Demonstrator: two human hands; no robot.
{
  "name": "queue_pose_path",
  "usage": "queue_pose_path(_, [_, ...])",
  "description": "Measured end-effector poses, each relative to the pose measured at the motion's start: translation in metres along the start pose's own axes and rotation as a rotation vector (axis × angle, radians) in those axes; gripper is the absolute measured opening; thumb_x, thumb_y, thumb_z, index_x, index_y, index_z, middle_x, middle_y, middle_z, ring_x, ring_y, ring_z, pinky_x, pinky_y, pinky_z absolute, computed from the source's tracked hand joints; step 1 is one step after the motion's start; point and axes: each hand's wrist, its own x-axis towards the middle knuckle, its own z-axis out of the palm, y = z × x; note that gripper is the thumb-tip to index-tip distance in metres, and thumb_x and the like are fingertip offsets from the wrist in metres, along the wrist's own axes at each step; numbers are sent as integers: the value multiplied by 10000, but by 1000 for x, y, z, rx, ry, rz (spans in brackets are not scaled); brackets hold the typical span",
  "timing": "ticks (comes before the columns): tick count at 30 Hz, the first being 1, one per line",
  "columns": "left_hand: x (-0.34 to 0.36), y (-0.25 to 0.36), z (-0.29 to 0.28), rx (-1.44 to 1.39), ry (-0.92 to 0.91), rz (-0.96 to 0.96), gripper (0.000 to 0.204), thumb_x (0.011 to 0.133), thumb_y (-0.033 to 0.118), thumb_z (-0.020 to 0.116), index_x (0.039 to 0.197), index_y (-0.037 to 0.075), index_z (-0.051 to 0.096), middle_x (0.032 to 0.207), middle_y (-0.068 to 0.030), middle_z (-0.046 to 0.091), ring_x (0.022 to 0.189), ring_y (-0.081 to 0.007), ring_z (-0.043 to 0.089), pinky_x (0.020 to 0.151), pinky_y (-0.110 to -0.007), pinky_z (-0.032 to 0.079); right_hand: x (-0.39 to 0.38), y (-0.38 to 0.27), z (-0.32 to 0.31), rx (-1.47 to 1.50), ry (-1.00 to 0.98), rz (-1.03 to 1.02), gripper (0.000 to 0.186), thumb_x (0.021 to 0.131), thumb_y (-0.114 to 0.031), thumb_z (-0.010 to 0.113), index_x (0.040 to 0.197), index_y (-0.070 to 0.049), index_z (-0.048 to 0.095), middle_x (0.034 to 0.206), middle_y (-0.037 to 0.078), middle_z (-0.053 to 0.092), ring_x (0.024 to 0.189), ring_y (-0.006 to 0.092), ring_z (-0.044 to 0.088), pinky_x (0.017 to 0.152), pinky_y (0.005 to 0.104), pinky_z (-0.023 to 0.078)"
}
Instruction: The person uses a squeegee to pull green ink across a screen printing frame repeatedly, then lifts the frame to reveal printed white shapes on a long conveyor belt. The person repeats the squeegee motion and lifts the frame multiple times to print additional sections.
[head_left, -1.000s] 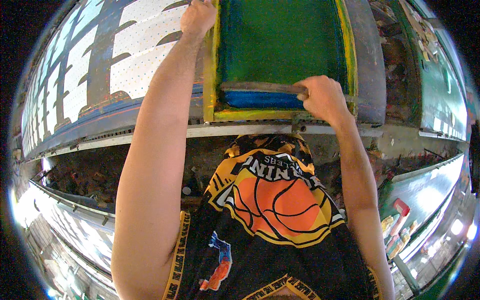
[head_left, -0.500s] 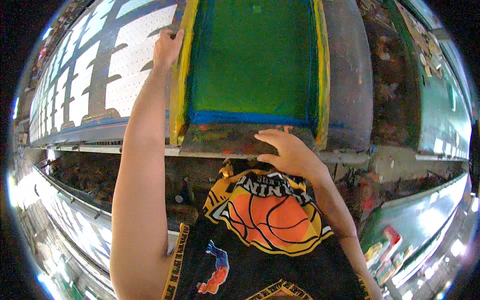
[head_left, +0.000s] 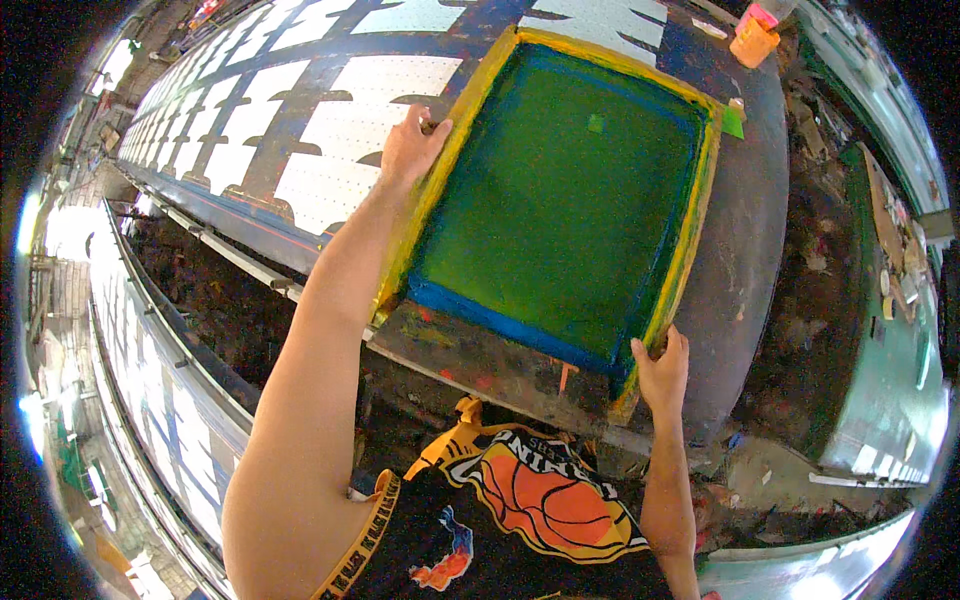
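A screen-printing frame (head_left: 458, 139) with yellow-stained rails and green mesh (head_left: 560, 215) lies on the long dark table, slanted in the picture. Blue ink runs along the inner edges of the mesh. My left hand (head_left: 410, 150) grips the left rail about halfway up, fingers curled over its outer side. Down at the near right corner, my right hand (head_left: 664, 372) is closed on the right rail. White perforated fabric pieces (head_left: 345, 130) with curved cut-outs lie in rows left of the frame and beyond it.
An orange-and-pink container (head_left: 753, 42) stands at the table's far right end. A green scrap (head_left: 733, 121) sits by the frame's far right corner. To the right, past a dark gap, is another green table (head_left: 880, 400). More white pieces lie on a table at the lower left.
My right hand has gone from open above the near edge to gripping the right rail. My left hand stays on the left rail. The whole view has turned, and more of the frame shows.
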Motion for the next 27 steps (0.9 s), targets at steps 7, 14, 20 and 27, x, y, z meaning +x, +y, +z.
queue_pose_path(7, [-6,-7,3,92,-5,151,513,1011,452,720,1387,126,599,1103,-209,789,1037,-426,763,912,-551,594,13,-2,-3,-111,-50,33,599,854,-211,868,1344,29,620,1266,244,659,1204,444,631,1046,507,525])
queue_pose_path(14, [-10,11,-20,90,-80,169,466,1027,395,703,1412,152,606,1209,-223,771,1144,-430,737,985,-551,580,13,8,0,-1,9,4,484,816,-176,874,1225,6,691,1129,202,701,1078,402,677,962,492,550])
queue_pose_path(20, [-13,59,-84,173,20,239,480,1033,434,704,1411,155,605,1122,-217,787,1086,-415,758,899,-559,605,24,15,-16,95,2,-110,427,789,-136,887,1162,-10,723,1050,169,722,997,357,704,903,460,566])
queue_pose_path(27, [-140,78,-145,216,210,58,482,1031,446,656,1406,152,584,1214,-231,761,1164,-420,730,999,-551,564,70,43,-76,98,-158,-407,463,776,-150,905,1171,6,721,1083,163,735,991,362,707,899,458,570])
